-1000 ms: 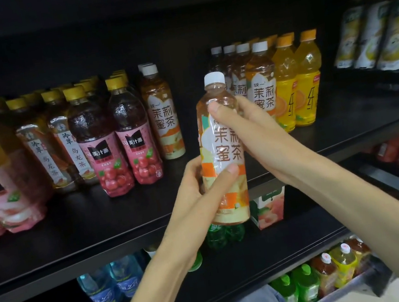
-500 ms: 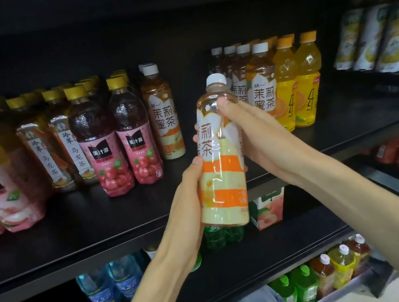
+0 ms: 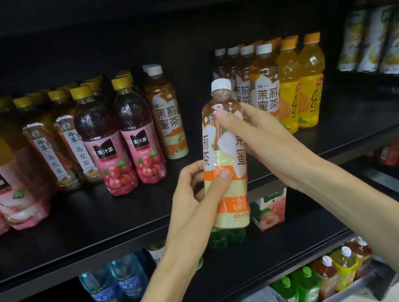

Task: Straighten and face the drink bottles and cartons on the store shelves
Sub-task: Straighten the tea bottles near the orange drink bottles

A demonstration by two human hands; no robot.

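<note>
Two hands were wrapped around one jasmine tea bottle (image 3: 224, 157), which was held upright in the air just off the front edge of the black shelf (image 3: 79, 222): the left hand (image 3: 196, 201) was curled round its lower label, and the right hand (image 3: 255, 131) was clamped on its shoulder below the white cap. The label's seam was turned toward the camera, so the printed front was judged not yet faced; the bottle would best be rotated further between the two grips, then set down upright in the open gap between the single tea bottle (image 3: 168, 119) and the tea row (image 3: 265, 88), flush with the front edge. Red juice bottles (image 3: 124, 147) were ranged along the shelf's left part, yellow drinks (image 3: 309, 86) toward its right end. A peach carton (image 3: 267, 208) was seen on the dim shelf below.
</note>
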